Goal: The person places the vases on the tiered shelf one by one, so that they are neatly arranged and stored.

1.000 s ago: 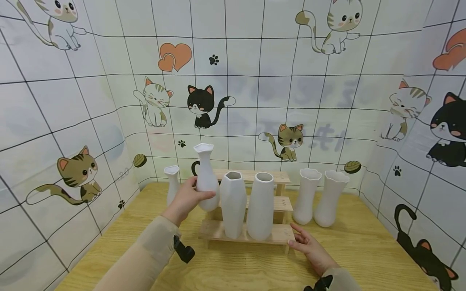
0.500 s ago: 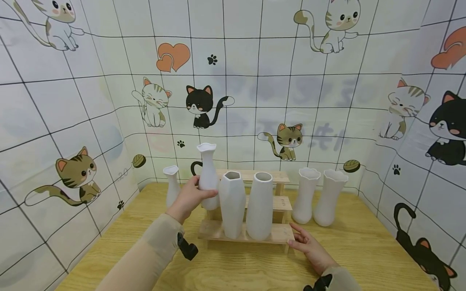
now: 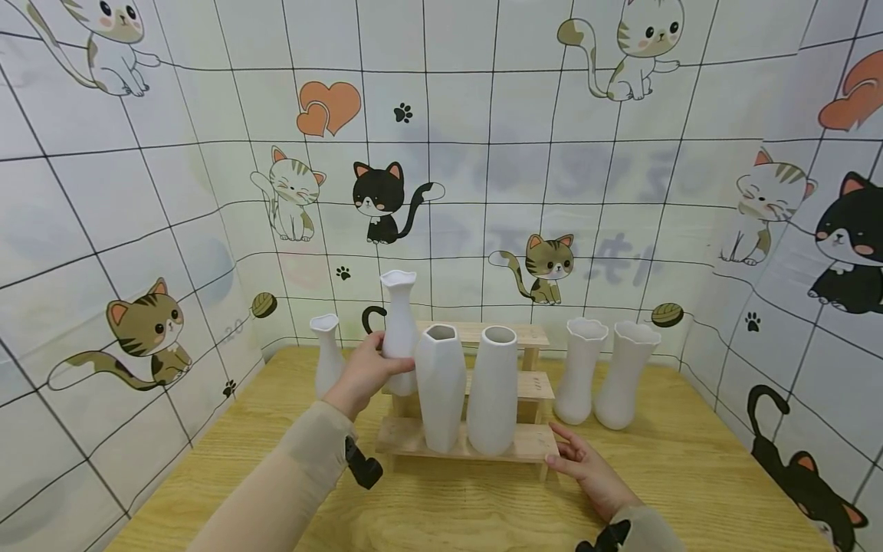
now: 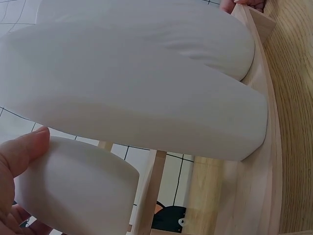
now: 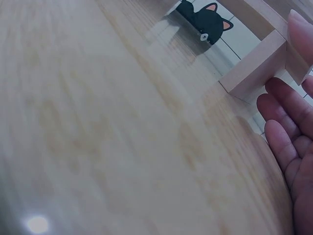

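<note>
In the head view my left hand (image 3: 369, 376) grips a white vase (image 3: 400, 322) with a wavy rim and slim neck, thumb across its front. The vase is upright at the left end of the middle step of a three-step wooden stand (image 3: 393, 438); whether its base touches the step I cannot tell. On the lowest step stand a faceted white vase (image 3: 441, 391) and a smooth tapered white vase (image 3: 493, 395). My right hand (image 3: 586, 471) holds the right end of that step; in the right wrist view its fingers (image 5: 288, 110) reach the stand's leg (image 5: 259, 66).
Left of the stand, a small white vase (image 3: 327, 353) is partly behind my left hand. Two white vases with ruffled rims (image 3: 581, 376) stand to the right on the wooden table (image 3: 455, 514). A cat-printed wall covering (image 3: 462, 176) encloses the back and sides.
My left hand has carried the vase a little to the right, towards the faceted vase, and straightened it slightly. The right hand stays at the stand's end.
</note>
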`<move>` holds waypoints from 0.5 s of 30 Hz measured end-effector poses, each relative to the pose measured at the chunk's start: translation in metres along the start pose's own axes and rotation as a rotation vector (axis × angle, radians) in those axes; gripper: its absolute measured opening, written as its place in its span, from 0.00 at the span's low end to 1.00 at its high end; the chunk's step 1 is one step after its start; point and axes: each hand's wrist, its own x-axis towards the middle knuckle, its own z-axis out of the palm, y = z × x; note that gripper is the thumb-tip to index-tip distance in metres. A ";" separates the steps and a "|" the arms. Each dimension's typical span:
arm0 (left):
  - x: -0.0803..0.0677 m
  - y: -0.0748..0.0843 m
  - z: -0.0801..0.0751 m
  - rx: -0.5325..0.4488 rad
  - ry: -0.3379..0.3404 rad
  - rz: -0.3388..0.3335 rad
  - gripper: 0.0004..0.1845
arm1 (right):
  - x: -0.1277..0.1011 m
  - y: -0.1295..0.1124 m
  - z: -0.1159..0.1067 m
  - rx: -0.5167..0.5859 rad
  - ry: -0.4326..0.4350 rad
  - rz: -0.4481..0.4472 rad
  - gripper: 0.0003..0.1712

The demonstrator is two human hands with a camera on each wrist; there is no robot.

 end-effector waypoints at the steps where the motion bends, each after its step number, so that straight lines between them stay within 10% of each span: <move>1: 0.001 0.000 0.001 0.001 0.003 -0.002 0.36 | 0.000 0.000 0.000 0.001 0.002 0.001 0.40; 15: 0.010 -0.003 0.008 -0.001 0.015 -0.011 0.37 | 0.001 0.000 -0.001 0.000 0.014 0.015 0.41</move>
